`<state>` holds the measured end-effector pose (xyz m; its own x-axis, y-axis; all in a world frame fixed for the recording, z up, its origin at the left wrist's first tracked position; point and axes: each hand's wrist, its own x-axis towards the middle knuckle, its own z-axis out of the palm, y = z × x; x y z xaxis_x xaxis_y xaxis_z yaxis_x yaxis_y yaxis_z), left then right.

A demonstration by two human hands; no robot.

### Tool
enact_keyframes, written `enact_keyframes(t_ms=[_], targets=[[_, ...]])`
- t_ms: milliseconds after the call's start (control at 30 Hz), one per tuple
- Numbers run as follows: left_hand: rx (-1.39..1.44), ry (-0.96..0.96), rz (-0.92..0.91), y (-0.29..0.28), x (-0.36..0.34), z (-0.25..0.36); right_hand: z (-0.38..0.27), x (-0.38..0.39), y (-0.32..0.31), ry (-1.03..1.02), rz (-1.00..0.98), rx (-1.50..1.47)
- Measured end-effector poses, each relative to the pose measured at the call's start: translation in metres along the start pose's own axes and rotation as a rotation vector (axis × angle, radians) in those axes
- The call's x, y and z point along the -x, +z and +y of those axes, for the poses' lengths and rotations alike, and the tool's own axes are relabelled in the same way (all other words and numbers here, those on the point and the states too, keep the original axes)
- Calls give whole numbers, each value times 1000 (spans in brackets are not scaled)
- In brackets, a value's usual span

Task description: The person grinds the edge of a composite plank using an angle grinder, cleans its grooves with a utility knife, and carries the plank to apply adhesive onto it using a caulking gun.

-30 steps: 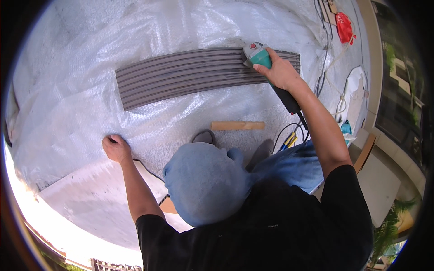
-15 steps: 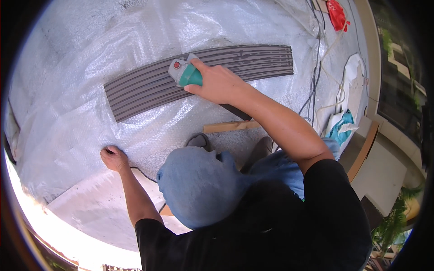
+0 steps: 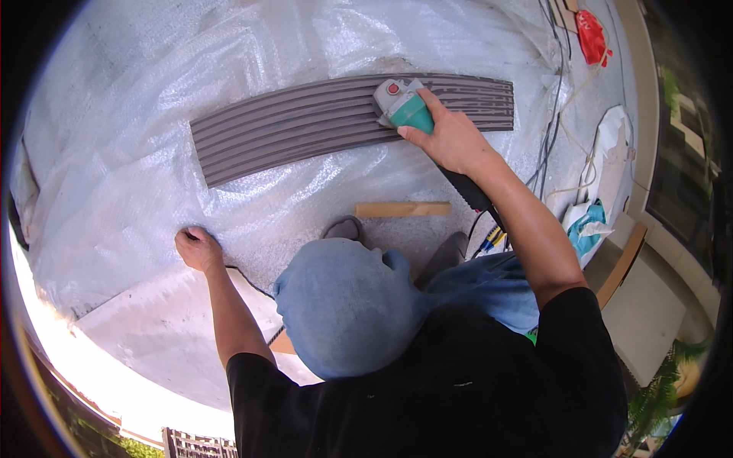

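My right hand (image 3: pixel 450 141) grips a teal-and-grey angle grinder (image 3: pixel 408 107) with a red button and black body, its head over the right half of a long grey grooved panel (image 3: pixel 275 126). The panel lies flat on translucent bubble-wrap sheeting (image 3: pixel 130 130), with lighter, patchy marks toward its right end. My left hand (image 3: pixel 197 248) is closed and rests on the sheeting below the panel's left end; whatever is inside its curled fingers is hidden.
A wooden batten (image 3: pixel 401 208) lies by my feet. Cables (image 3: pixel 546 164) run along the right, near yellow-handled tools (image 3: pixel 492 240), a teal cloth (image 3: pixel 588 229) and a red bag (image 3: pixel 592 38). My bent knee (image 3: pixel 343 305) is in the lower middle. Boards (image 3: pixel 641 305) stand at the lower right.
My right hand moved the grinder left along the panel, then back rightward, ending a little left of where it was a second ago. My left hand stays closed on the sheeting.
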<state>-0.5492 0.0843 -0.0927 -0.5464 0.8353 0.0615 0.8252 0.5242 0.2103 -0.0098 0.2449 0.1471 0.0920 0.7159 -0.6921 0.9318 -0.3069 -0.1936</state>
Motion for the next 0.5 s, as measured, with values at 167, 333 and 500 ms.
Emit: enact_keyframes(t_ms=[167,333,500], targets=[[-19,-9,-9,2,0,-8,-95,0,37,-295,-170,-57],[-3,-15,-9,4,-1,-7,-89,-14,41,-279,-161,-131],[-60,-18,-16,2,1,-16,-9,-6,19,-99,-120,-102]])
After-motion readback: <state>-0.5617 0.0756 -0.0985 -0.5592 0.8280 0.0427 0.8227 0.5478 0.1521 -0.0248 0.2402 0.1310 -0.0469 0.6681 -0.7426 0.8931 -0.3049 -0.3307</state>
